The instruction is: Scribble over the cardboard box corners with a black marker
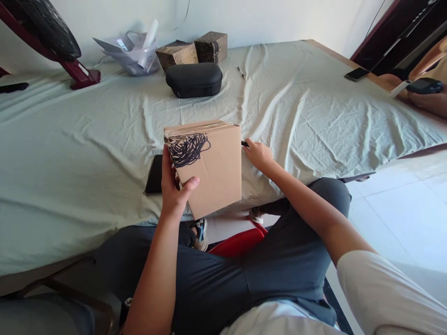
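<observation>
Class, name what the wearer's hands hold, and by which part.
Left hand: the cardboard box, by its left side, thumb on the scribbled face. Right hand: a dark pen-like object; its gripped part is hidden.

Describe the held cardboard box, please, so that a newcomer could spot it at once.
Find the cloth-draped table. At its near edge, the person's left hand holds a cardboard box. Unlike the two patterned boxes further back, it is mostly plain tan, with a black scribble near its upper-left corner.

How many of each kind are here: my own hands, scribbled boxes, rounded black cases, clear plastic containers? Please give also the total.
Left hand and right hand: 2
Scribbled box: 1
Black case: 1
Clear plastic container: 1
Total: 5
</observation>
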Action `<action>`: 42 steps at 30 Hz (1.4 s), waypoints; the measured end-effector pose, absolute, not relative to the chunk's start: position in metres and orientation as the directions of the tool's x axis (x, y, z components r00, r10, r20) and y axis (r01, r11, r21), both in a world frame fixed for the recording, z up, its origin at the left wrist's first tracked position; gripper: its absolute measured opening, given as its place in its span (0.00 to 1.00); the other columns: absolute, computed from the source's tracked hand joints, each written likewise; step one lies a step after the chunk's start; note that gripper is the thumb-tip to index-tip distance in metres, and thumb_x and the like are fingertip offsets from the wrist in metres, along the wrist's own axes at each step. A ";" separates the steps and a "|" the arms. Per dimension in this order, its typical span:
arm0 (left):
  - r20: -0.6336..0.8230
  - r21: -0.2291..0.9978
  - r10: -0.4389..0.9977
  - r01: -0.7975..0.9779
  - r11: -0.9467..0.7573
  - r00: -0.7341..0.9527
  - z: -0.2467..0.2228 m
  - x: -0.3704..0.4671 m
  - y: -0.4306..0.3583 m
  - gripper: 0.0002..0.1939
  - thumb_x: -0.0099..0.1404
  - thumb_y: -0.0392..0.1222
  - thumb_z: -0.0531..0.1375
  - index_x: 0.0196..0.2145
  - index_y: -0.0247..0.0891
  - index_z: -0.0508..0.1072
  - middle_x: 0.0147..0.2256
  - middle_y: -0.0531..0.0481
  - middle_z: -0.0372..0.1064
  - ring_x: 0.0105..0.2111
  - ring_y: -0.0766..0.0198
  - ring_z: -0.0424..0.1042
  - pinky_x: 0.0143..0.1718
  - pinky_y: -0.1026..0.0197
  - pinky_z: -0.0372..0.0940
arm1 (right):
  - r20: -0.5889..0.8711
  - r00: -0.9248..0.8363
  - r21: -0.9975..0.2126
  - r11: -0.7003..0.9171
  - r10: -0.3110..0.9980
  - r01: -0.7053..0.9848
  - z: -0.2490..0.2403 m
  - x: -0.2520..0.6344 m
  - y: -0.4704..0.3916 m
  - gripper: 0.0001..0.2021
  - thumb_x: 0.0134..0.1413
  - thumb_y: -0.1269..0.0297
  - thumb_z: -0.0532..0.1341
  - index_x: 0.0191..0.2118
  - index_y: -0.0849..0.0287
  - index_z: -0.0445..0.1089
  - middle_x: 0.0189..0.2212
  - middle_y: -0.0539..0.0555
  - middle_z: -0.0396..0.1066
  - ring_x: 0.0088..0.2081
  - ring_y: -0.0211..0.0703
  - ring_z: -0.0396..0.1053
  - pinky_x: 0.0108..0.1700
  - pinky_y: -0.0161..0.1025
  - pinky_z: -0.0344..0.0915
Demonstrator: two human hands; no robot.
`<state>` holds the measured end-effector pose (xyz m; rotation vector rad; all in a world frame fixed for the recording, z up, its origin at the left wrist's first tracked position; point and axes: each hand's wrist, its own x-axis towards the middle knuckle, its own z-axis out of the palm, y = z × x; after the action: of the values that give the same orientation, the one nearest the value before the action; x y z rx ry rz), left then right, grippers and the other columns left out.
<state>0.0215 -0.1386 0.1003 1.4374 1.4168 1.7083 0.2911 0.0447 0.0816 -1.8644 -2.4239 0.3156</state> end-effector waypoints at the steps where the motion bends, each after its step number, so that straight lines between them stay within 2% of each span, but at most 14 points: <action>1: 0.412 0.906 0.852 0.250 -0.342 -0.325 0.100 0.021 -0.139 0.58 0.61 0.68 0.76 0.81 0.55 0.58 0.75 0.39 0.67 0.66 0.39 0.77 0.69 0.38 0.75 | -0.074 -0.258 -0.189 0.240 0.963 0.952 0.082 0.290 0.044 0.21 0.83 0.53 0.49 0.67 0.55 0.70 0.55 0.69 0.84 0.49 0.65 0.82 0.44 0.48 0.68; 5: 0.426 0.898 0.840 0.267 -0.349 -0.337 0.098 0.020 -0.139 0.57 0.60 0.68 0.76 0.80 0.55 0.61 0.74 0.39 0.69 0.66 0.39 0.77 0.68 0.38 0.75 | -0.111 -0.222 -0.136 0.206 0.969 0.969 0.092 0.284 0.038 0.30 0.81 0.47 0.53 0.74 0.63 0.66 0.54 0.76 0.84 0.54 0.73 0.83 0.48 0.53 0.72; 8: 0.418 0.903 0.845 0.257 -0.345 -0.334 0.098 0.020 -0.139 0.59 0.59 0.67 0.77 0.81 0.55 0.61 0.75 0.40 0.68 0.65 0.39 0.78 0.69 0.37 0.75 | -0.206 -0.183 -0.118 0.162 0.961 0.980 0.106 0.286 0.033 0.36 0.77 0.64 0.54 0.84 0.69 0.51 0.60 0.82 0.81 0.58 0.74 0.82 0.53 0.56 0.73; 10: 0.419 0.903 0.843 0.249 -0.349 -0.336 0.098 0.020 -0.139 0.59 0.59 0.66 0.78 0.81 0.54 0.61 0.75 0.39 0.68 0.65 0.39 0.78 0.69 0.37 0.74 | -0.260 -0.216 -0.138 0.186 0.941 0.973 0.116 0.295 0.035 0.44 0.69 0.74 0.56 0.87 0.65 0.44 0.62 0.80 0.81 0.58 0.73 0.82 0.54 0.57 0.73; 12: 0.425 0.901 0.839 0.251 -0.355 -0.339 0.099 0.020 -0.139 0.57 0.60 0.65 0.77 0.81 0.54 0.61 0.73 0.40 0.70 0.66 0.39 0.77 0.70 0.37 0.73 | -0.274 -0.292 -0.262 0.221 0.916 0.939 0.126 0.309 0.041 0.47 0.65 0.75 0.57 0.87 0.56 0.48 0.56 0.72 0.84 0.49 0.65 0.83 0.51 0.54 0.74; 15: 0.437 0.894 0.835 0.267 -0.361 -0.334 0.100 0.021 -0.140 0.56 0.61 0.65 0.77 0.80 0.55 0.61 0.73 0.41 0.70 0.70 0.37 0.73 0.72 0.37 0.72 | -0.234 -0.347 -0.648 0.120 0.908 0.752 0.146 0.326 0.053 0.30 0.67 0.67 0.57 0.72 0.55 0.75 0.38 0.60 0.84 0.27 0.46 0.71 0.37 0.46 0.71; 17: 0.446 0.889 0.832 0.274 -0.367 -0.331 0.101 0.024 -0.140 0.56 0.61 0.65 0.77 0.80 0.56 0.61 0.74 0.41 0.68 0.72 0.36 0.71 0.73 0.36 0.71 | -0.099 -0.409 -0.893 0.100 0.907 0.439 0.166 0.330 0.055 0.19 0.69 0.59 0.58 0.56 0.59 0.80 0.33 0.56 0.80 0.23 0.39 0.64 0.30 0.42 0.67; 19: 0.453 0.886 0.823 0.279 -0.371 -0.342 0.100 0.028 -0.140 0.56 0.62 0.65 0.76 0.80 0.56 0.60 0.74 0.40 0.66 0.73 0.35 0.69 0.74 0.36 0.70 | 0.102 -0.480 -0.986 0.153 0.872 0.070 0.191 0.326 0.046 0.17 0.69 0.50 0.60 0.53 0.55 0.75 0.34 0.52 0.79 0.24 0.39 0.66 0.29 0.40 0.67; 24: 0.429 0.901 0.805 0.257 -0.349 -0.411 0.094 0.049 -0.141 0.59 0.62 0.68 0.76 0.81 0.52 0.56 0.74 0.35 0.64 0.75 0.35 0.66 0.74 0.36 0.69 | 0.505 -0.346 -0.846 0.374 0.791 -0.380 0.238 0.295 -0.012 0.19 0.64 0.47 0.70 0.44 0.46 0.59 0.25 0.40 0.72 0.19 0.34 0.59 0.24 0.34 0.56; 27: 0.397 0.917 0.819 0.219 -0.334 -0.415 0.090 0.064 -0.144 0.61 0.62 0.69 0.76 0.82 0.52 0.53 0.74 0.34 0.64 0.74 0.36 0.68 0.72 0.38 0.71 | 0.552 -0.327 -0.833 0.487 0.767 -0.264 0.234 0.276 -0.045 0.22 0.73 0.32 0.57 0.46 0.47 0.65 0.22 0.44 0.70 0.19 0.38 0.56 0.24 0.40 0.54; 30: 0.402 0.914 0.826 0.226 -0.337 -0.394 0.087 0.075 -0.147 0.60 0.63 0.69 0.75 0.82 0.52 0.53 0.73 0.35 0.65 0.72 0.37 0.71 0.70 0.40 0.72 | 0.606 -0.336 -0.790 0.594 0.721 -0.149 0.216 0.264 -0.060 0.19 0.72 0.41 0.60 0.54 0.50 0.70 0.20 0.41 0.62 0.21 0.41 0.53 0.28 0.44 0.60; 32: 0.400 0.913 0.834 0.241 -0.328 -0.380 0.086 0.079 -0.149 0.58 0.64 0.69 0.74 0.82 0.53 0.52 0.73 0.35 0.65 0.71 0.38 0.72 0.69 0.40 0.73 | 0.643 -0.344 -0.746 0.662 0.684 -0.077 0.203 0.258 -0.060 0.14 0.66 0.47 0.60 0.49 0.48 0.68 0.22 0.41 0.57 0.23 0.42 0.55 0.32 0.45 0.65; 36: 0.369 0.928 0.847 0.205 -0.312 -0.382 0.084 0.081 -0.150 0.57 0.65 0.69 0.73 0.81 0.53 0.52 0.73 0.35 0.65 0.67 0.39 0.75 0.67 0.42 0.75 | 0.724 -0.342 -0.625 0.780 0.598 0.042 0.185 0.251 -0.047 0.06 0.57 0.54 0.59 0.37 0.47 0.64 0.26 0.46 0.61 0.28 0.45 0.62 0.40 0.49 0.73; 42: 0.319 0.948 0.851 0.143 -0.286 -0.417 0.089 0.084 -0.151 0.62 0.59 0.67 0.77 0.81 0.51 0.54 0.73 0.35 0.65 0.68 0.39 0.73 0.66 0.42 0.75 | 0.758 -0.461 -0.431 0.885 0.461 0.177 0.161 0.248 -0.030 0.07 0.56 0.56 0.62 0.35 0.48 0.63 0.25 0.48 0.61 0.30 0.48 0.65 0.44 0.52 0.74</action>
<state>0.0844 -0.1509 0.0891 1.2563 1.4336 1.7556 0.2476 -0.0296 0.1612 -0.4618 -2.0508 0.3577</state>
